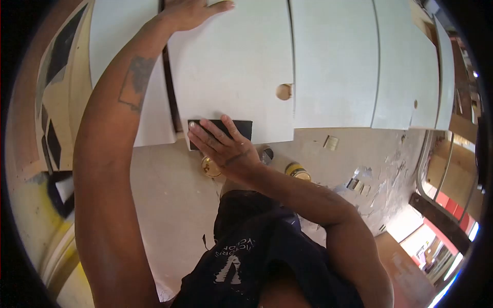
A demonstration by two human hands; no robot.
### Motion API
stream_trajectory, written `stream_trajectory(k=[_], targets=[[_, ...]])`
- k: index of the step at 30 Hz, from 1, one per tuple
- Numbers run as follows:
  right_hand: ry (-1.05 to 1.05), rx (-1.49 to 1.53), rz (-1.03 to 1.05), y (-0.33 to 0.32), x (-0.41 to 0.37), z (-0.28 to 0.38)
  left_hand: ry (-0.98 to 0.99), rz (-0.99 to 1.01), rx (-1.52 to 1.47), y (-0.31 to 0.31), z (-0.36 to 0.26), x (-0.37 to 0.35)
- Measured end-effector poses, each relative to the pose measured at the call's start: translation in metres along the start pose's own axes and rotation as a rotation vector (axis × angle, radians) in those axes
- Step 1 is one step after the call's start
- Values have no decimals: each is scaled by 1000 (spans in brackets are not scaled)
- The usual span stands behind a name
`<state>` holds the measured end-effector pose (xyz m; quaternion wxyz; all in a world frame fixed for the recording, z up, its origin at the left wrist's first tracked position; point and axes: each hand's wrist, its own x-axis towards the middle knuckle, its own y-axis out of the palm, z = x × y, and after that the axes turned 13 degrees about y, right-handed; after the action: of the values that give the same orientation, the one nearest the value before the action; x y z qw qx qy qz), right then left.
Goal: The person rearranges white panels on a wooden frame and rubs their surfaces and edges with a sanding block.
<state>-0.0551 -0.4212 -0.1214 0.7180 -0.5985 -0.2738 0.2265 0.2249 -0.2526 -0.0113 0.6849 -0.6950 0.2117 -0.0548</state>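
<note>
A white-painted panel [231,66] lies flat in front of me, with a round hole [284,92] near its right edge. My left hand [191,14] rests palm down on the far left of this panel, thumb stretched out; its other fingers are cut off by the top of the view. Near the panel's close edge, my right hand [226,146] holds a black sheet of sandpaper [243,129] pressed to the surface. Its fingers lie across the sheet, pointing up and left. The side of the sheet against the panel is hidden.
More white panels [334,66] lie alongside to the right, another [154,115] to the left, with narrow gaps between. Below, on the scuffed floor [169,205], stand a yellow-banded can [298,172] and a gold-coloured can [210,167]. Scraps [331,142] lie farther right.
</note>
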Motion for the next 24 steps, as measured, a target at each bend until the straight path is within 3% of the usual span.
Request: stream_trajectory(k=[3,6,9,11,14,20,23,24], targets=[[-44,-96,128,-25,-37,-50,-13,27,-3,-2,0,1],[46,-54,20,-20,-74,-97,-15,21,31,-2,-2,-1],[-67,-6,46,2,-50,-63,22,-62,-2,-3,-7,-11],[-167,-33,-40,15,-16,-23,28,-151,172,25,11,-2],[-177,49,-93,12,-6,-17,55,-250,219,43,27,12],[-193,-3,4,-1,-63,-84,16,-143,137,30,19,10],[-178,41,172,-20,-43,-76,45,-157,127,25,16,3],[-151,47,50,-11,-31,-67,35,-150,130,22,13,1]])
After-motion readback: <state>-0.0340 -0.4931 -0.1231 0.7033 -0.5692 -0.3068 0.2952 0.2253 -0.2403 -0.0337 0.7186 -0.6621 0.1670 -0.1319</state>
